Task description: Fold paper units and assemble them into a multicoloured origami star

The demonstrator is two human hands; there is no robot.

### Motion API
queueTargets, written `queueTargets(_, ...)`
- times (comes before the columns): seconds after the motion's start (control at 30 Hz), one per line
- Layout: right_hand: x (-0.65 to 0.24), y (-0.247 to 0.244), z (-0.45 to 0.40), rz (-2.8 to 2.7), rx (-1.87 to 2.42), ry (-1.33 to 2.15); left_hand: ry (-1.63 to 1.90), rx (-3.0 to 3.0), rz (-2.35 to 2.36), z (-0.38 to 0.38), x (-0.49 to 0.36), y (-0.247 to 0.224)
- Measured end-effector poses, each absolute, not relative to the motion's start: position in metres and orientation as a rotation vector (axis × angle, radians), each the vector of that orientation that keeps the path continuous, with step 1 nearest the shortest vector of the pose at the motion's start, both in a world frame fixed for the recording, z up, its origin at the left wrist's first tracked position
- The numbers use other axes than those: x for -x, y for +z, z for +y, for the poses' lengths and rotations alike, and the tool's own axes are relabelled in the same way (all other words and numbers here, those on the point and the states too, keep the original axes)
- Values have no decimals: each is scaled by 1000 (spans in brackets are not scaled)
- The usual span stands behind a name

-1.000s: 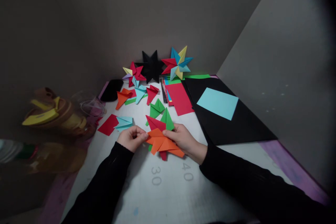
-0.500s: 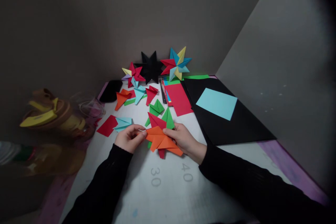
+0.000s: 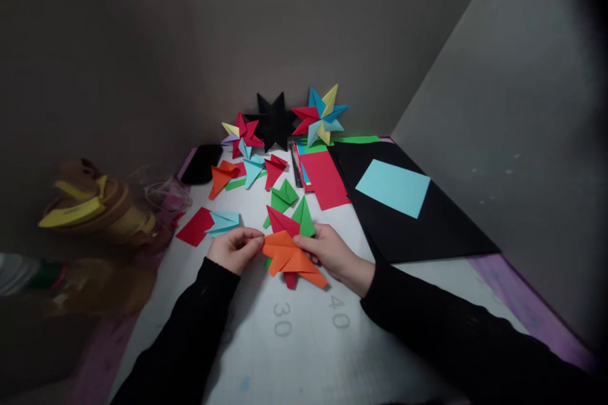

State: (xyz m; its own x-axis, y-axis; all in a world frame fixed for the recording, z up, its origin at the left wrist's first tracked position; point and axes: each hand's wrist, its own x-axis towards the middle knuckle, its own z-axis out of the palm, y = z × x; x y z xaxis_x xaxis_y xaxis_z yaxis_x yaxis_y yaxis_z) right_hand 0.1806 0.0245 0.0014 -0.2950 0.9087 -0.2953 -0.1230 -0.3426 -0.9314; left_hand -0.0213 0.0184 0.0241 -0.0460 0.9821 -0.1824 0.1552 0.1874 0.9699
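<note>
Between my hands is a folded paper star (image 3: 289, 254) of orange, red and green pieces, held a little above the white mat. My left hand (image 3: 236, 249) pinches the tip of an orange point at its left side. On the right, my right hand (image 3: 331, 250) grips the star with the thumb on top and the fingers behind, mostly hidden. Just beyond it lies a loose green folded piece (image 3: 284, 195). A light blue folded piece (image 3: 224, 223) and a red paper sheet (image 3: 194, 228) rest near my left hand.
Finished paper stars, one black (image 3: 272, 121) and one multicoloured (image 3: 321, 115), lean on the back wall. A black board (image 3: 427, 234) with a light blue sheet (image 3: 393, 187) lies right. A phone (image 3: 202, 163), a bottle (image 3: 99, 286) and a brown figure (image 3: 95, 209) are left.
The star has turned and tilted slightly in my hands, its lower orange points shifting a little left and down. Both hands keep their hold.
</note>
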Motion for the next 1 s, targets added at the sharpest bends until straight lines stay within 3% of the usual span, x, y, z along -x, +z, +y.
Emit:
queueTargets(0.6, -175, 11, 13, -1402, 1125, 1560, 913, -1308, 1332, 11, 6, 20)
queueTargets(1.0, -180, 5, 16, -1287, 999, 1815, 985, -1202, 1320, 15, 15, 10)
